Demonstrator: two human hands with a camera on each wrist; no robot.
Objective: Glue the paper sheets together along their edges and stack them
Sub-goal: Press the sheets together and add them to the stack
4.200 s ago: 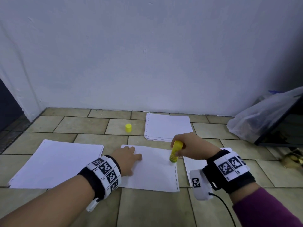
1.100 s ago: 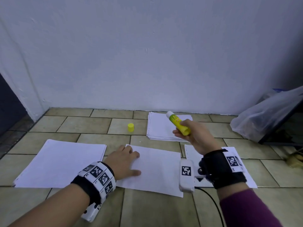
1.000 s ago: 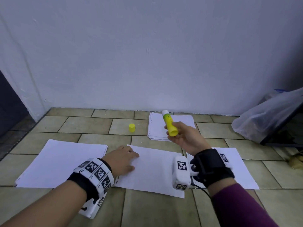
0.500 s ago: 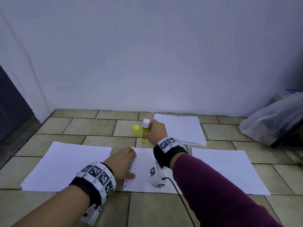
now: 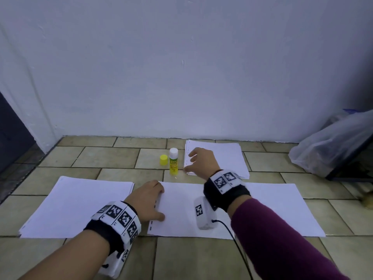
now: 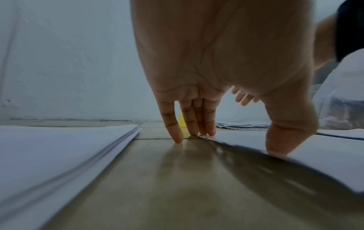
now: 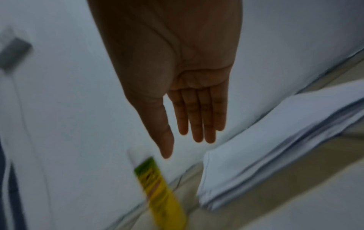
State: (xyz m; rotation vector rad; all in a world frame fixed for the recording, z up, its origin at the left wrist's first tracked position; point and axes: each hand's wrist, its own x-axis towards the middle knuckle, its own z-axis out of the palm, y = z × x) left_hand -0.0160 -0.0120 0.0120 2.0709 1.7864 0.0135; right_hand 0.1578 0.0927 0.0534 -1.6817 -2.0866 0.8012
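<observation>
A yellow glue stick stands upright and uncapped on the tiled floor, its yellow cap just to its left. My right hand hovers open beside the stick, over the near-left corner of the back paper stack, holding nothing. My left hand presses flat with straight fingers on the left edge of the middle sheet, thumb on the paper. Another sheet lies to the right, partly under my right arm.
A low pile of sheets lies at the left. A clear plastic bag and a dark object sit at the right against the white wall. A dark doorway opens at the far left.
My right hand carried the glue stick left, stood it upright beside the cap and let go, then shifted right over the back stack. My left hand stayed on the middle sheet.
</observation>
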